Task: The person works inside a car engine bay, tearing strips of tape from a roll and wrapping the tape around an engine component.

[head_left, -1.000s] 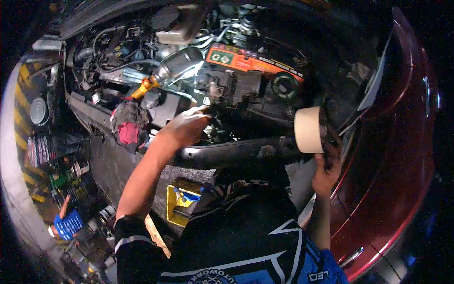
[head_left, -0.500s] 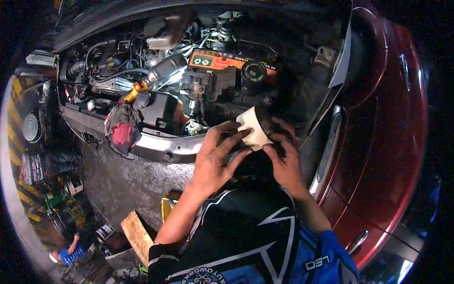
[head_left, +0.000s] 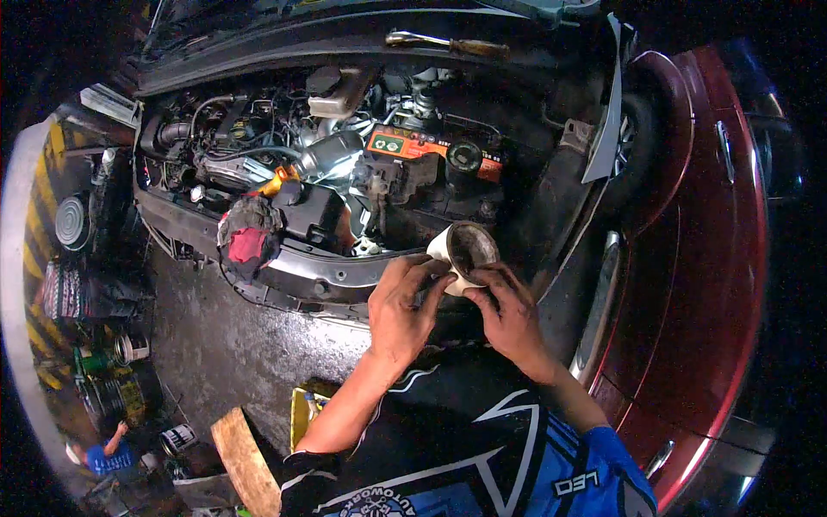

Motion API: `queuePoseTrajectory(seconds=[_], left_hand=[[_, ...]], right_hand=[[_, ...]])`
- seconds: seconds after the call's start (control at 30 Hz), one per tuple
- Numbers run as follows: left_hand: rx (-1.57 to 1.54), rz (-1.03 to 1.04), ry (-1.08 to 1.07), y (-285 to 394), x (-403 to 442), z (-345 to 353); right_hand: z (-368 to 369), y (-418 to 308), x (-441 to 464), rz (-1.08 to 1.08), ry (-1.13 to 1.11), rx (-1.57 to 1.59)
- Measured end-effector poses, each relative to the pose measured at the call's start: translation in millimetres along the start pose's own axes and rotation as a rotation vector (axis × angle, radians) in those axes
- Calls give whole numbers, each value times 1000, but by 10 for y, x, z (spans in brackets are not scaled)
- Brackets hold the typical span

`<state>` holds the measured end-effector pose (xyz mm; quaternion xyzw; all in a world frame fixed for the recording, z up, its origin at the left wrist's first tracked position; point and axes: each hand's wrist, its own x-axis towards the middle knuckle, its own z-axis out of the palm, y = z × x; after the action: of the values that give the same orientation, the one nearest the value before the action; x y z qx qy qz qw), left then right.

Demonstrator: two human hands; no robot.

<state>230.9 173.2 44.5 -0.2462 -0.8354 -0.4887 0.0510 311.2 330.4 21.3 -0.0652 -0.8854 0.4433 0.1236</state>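
Above the car's front edge, both my hands hold a white roll that looks like tape (head_left: 473, 249), its dark hollow core tilted up toward me. My left hand (head_left: 405, 306) pinches its left side with thumb and fingers. The fingers of my right hand (head_left: 506, 310) close on its lower right rim. Behind the roll lies the open engine bay, with an orange-labelled battery (head_left: 405, 146) and a black round cap (head_left: 463, 159) in front of it.
A dark and red rag (head_left: 248, 237) lies on the front crossmember (head_left: 310, 274). A ratchet-like tool (head_left: 448, 43) rests near the top. The red car body (head_left: 680, 284) stands at right. A board (head_left: 245, 461) and a person in blue (head_left: 110, 458) are lower left.
The roll has turned so that its hollow core now faces me more. My right hand has shifted lower on its rim. The view has tilted up, showing the tool above the engine bay.
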Motion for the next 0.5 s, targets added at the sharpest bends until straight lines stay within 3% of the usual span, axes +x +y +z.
queuePoseTrajectory(seconds=[0.27, 0.5], left_hand=[[-53, -74, 10, 10, -111, 43], [-24, -77, 3, -98, -356, 178]], right_hand=[[58, 111, -82, -122, 5, -5], [59, 130, -112, 4, -50, 107]])
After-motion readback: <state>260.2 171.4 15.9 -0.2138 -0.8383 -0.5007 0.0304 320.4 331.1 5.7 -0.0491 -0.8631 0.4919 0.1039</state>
